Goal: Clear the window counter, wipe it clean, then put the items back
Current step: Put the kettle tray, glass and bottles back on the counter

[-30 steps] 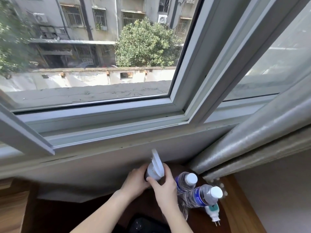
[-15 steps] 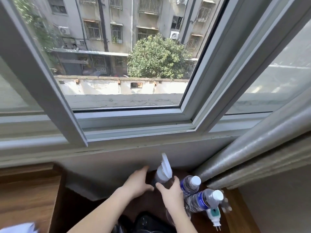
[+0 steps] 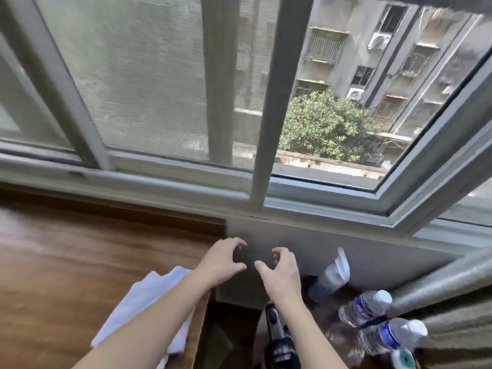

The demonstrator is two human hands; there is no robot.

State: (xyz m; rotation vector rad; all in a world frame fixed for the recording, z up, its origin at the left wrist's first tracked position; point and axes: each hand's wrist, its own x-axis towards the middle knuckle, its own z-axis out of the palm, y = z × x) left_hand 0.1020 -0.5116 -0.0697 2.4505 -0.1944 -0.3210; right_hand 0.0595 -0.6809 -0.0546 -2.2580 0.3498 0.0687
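Both bare forearms reach forward side by side. The left hand and right hand hover empty, fingers loosely curled, thumbs pointing toward each other.

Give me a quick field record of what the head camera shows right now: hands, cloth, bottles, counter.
left hand: empty, fingers loosely curled, in the air above the counter's edge
right hand: empty, fingers loosely curled, beside the left, apart from the spray bottle
cloth: white, lying on the wooden counter under the left forearm
wooden counter: left side, below the window
spray bottle: upright, right of the right hand
water bottles: two, capped, in the right corner by the curtain
image quality: motion blur
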